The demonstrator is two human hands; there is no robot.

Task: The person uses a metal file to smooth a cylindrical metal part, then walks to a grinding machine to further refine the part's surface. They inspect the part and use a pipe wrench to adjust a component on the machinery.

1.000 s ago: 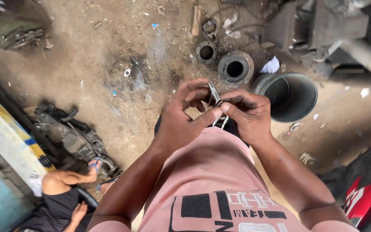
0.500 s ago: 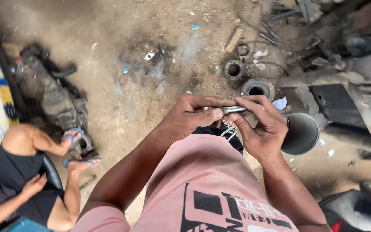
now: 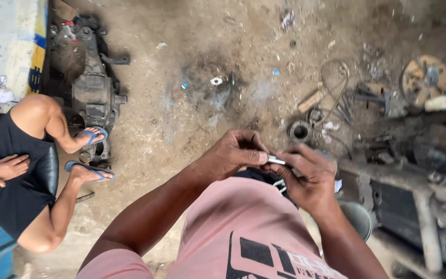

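Both my forearms angle in from the near edge and meet in front of my chest, above the dirt floor (image 3: 192, 129). My left hand (image 3: 236, 152) is curled, fingers pinching the left end of a small shiny metal piece (image 3: 276, 160). My right hand (image 3: 308, 178) cups under it, fingers pinching the right end. A metal ring (image 3: 300, 130) lies just beyond on the floor. A seated person's sandalled feet (image 3: 90, 155) are at left, beside a greasy gearbox (image 3: 91, 90).
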